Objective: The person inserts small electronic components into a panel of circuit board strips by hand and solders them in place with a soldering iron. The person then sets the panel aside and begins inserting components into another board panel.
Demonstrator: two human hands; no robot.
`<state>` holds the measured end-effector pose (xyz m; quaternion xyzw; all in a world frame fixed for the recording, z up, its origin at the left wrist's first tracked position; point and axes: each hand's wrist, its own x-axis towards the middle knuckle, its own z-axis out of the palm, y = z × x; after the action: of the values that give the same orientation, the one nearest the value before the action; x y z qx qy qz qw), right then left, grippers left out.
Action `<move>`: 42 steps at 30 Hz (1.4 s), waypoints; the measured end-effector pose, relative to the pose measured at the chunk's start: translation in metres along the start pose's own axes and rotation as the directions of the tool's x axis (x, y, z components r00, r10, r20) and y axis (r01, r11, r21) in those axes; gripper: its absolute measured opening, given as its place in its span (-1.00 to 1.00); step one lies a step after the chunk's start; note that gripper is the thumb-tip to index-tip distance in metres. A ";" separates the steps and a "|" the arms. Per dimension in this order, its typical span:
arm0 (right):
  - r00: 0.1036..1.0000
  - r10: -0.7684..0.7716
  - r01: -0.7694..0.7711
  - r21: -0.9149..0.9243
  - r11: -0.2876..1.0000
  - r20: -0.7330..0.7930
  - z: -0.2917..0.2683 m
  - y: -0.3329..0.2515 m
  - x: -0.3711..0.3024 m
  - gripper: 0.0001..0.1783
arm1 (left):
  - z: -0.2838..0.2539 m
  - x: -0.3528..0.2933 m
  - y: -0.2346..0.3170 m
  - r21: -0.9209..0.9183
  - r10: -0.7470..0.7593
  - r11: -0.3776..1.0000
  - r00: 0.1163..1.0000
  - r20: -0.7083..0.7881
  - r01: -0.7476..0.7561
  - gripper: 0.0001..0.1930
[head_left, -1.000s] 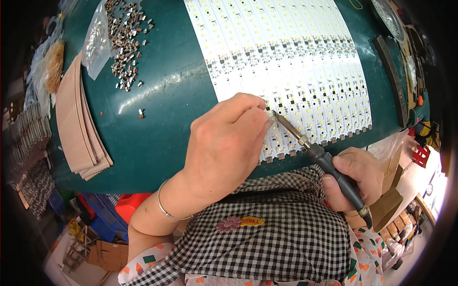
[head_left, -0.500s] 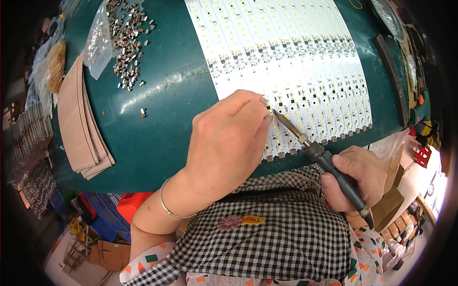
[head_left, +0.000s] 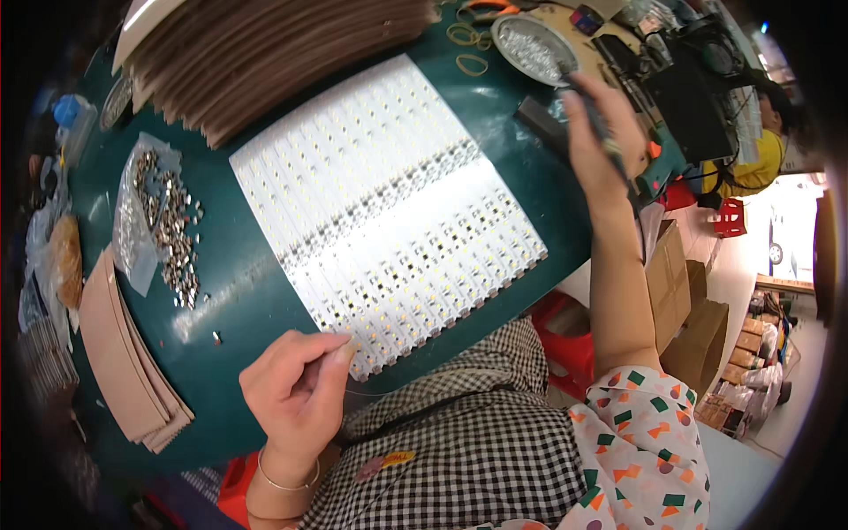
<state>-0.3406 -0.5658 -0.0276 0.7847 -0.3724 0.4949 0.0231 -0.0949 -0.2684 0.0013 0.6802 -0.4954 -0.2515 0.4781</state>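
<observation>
A white panel of LED strips [head_left: 371, 256] lies on the green tabletop [head_left: 256, 314], with rows of small yellow LEDs and black parts. At the panel's near left corner my left hand [head_left: 296, 384] is closed in a pinch on a thin wire, which looks like solder wire [head_left: 384, 391] and trails below the fingers. My right hand [head_left: 614, 132] reaches out to the far right, wrapped round a soldering iron [head_left: 609, 152]. The iron's front end is blurred beside a round metal dish [head_left: 521, 53] of silvery bits.
Small metal parts [head_left: 177, 238] lie heaped by a clear plastic bag [head_left: 132, 234] at left. Nearer are pinkish-brown strips [head_left: 119, 353]. A tall brown stack [head_left: 274, 57] stands at the back. A dark bar [head_left: 541, 124] lies near my right wrist. A person in yellow [head_left: 751, 168] is at far right.
My right hand has carried the soldering iron from the panel's near edge to the dish at far right. The left hand stays near the panel's corner. The view has shifted.
</observation>
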 end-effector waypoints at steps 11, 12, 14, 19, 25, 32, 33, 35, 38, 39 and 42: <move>0.910 0.351 -0.403 0.274 0.873 0.219 -0.073 -0.075 -0.042 -0.77 | -0.021 -0.009 -0.001 -0.323 -0.364 0.886 0.931 -0.041 0.332 -0.94; 0.932 0.249 -0.333 0.351 0.875 0.264 -0.079 -0.080 -0.050 -0.82 | -0.015 -0.007 -0.020 -0.137 -0.101 0.987 0.990 -0.100 0.087 -0.94; 0.939 0.145 -0.298 0.524 0.798 0.312 -0.077 -0.101 -0.064 -0.78 | -0.011 -0.003 -0.019 0.169 0.000 0.985 0.997 -0.075 0.013 -0.92; 0.844 -0.040 -0.353 0.612 0.708 0.534 -0.069 -0.137 -0.094 -0.66 | 0.005 -0.002 -0.032 0.289 0.176 0.945 0.983 -0.055 -0.153 -0.84; 0.834 -0.149 -0.239 0.591 0.770 0.531 -0.062 -0.149 -0.098 -0.66 | 0.011 -0.002 -0.038 0.277 0.223 0.939 0.974 -0.031 -0.206 -0.82; 0.820 -0.119 -0.280 0.573 0.770 0.560 -0.054 -0.148 -0.098 -0.67 | 0.014 0.004 -0.038 0.291 0.168 0.940 0.984 0.066 -0.180 -0.83; 0.811 -0.115 -0.300 0.578 0.759 0.573 -0.054 -0.148 -0.098 -0.67 | 0.014 0.004 -0.039 0.298 0.179 0.935 0.981 0.072 -0.193 -0.84; 0.813 -0.129 -0.284 0.579 0.764 0.568 -0.054 -0.147 -0.098 -0.66 | 0.015 0.005 -0.042 0.282 0.201 0.936 0.978 0.061 -0.210 -0.85; 0.807 -0.152 -0.264 0.578 0.772 0.571 -0.054 -0.147 -0.095 -0.65 | 0.013 0.006 -0.039 0.243 0.180 0.952 0.982 0.057 -0.188 -0.87; 0.799 -0.162 -0.260 0.575 0.776 0.580 -0.054 -0.147 -0.094 -0.64 | 0.011 0.007 -0.037 0.220 0.137 0.964 0.988 0.065 -0.149 -0.88; 0.783 -0.146 -0.292 0.565 0.772 0.604 -0.055 -0.147 -0.093 -0.64 | 0.008 0.008 -0.035 0.217 0.102 0.969 0.991 0.087 -0.119 -0.89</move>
<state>-0.3142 -0.3853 -0.0244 0.8468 -0.2026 0.3064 -0.3848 -0.0831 -0.2771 -0.0327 0.6908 -0.5752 -0.1932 0.3933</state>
